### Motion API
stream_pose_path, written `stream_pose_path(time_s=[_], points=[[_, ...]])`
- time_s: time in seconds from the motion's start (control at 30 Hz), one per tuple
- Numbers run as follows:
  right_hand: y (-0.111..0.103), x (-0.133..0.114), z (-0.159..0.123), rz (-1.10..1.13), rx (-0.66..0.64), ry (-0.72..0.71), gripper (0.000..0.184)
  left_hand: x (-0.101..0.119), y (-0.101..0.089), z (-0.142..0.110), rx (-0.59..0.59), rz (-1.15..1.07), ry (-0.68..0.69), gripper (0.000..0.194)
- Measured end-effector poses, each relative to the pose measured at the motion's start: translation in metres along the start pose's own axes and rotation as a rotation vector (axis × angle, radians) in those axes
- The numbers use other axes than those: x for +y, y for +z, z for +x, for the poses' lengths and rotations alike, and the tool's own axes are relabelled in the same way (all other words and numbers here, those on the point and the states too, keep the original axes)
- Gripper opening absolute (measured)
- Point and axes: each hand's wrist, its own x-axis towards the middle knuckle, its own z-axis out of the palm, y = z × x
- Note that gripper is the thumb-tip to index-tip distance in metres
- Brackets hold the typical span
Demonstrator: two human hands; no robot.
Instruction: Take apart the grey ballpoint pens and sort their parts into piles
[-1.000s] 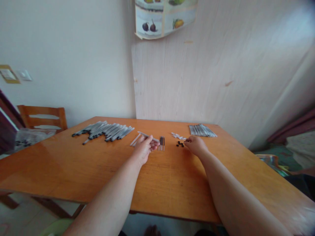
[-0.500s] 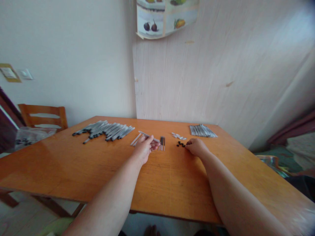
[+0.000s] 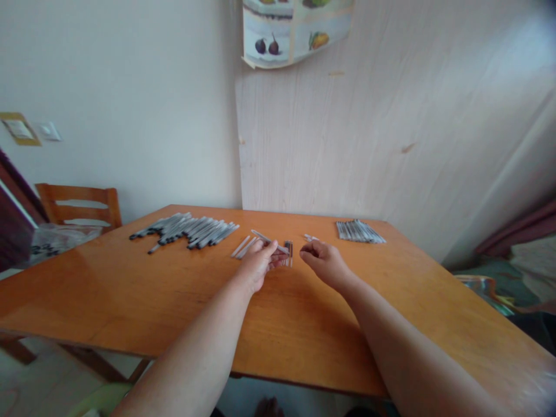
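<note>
My left hand [image 3: 256,265] is closed around a slim clear pen barrel [image 3: 261,236], which slants up to the left out of the fingers. My right hand [image 3: 324,262] hovers just right of it, fingertips pinched together; whatever they hold is too small or hidden to make out. Between the two hands lie several thin pen refills [image 3: 290,248], partly covered by the left fingers. More clear barrels [image 3: 240,247] rest on the table left of my left hand. Small white pieces [image 3: 310,237] show behind my right hand, which hides the small black pieces.
On the wooden table [image 3: 182,307], a large pile of clear pens with black ends [image 3: 204,231] lies at the back left. A neat row of pens [image 3: 359,230] sits at the back right. A wooden chair [image 3: 82,202] stands beyond the left edge, a plastic bag [image 3: 63,237] near it.
My right hand has moved left from the small black pieces toward my left hand, fingers still pinched. My left hand keeps its hold on the barrel, almost unmoved.
</note>
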Motion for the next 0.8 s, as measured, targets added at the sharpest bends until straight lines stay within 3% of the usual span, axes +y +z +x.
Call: stream_pose_path(time_s=[0.13, 0.43, 0.8], points=[[0.012, -0.005, -0.004, 0.082, -0.061, -0.026, 0.020, 0.000, 0.000, -0.001, -0.046, 0.008, 0.002, 0.025], [0.015, -0.006, -0.006, 0.071, -0.020, -0.007, 0.016, 0.002, 0.004, -0.005, -0.081, 0.039, -0.018, 0.026], [0.006, -0.003, -0.005, -0.024, -0.018, -0.028, 0.015, 0.012, -0.016, 0.008, 0.143, -0.114, 0.052, 0.020]])
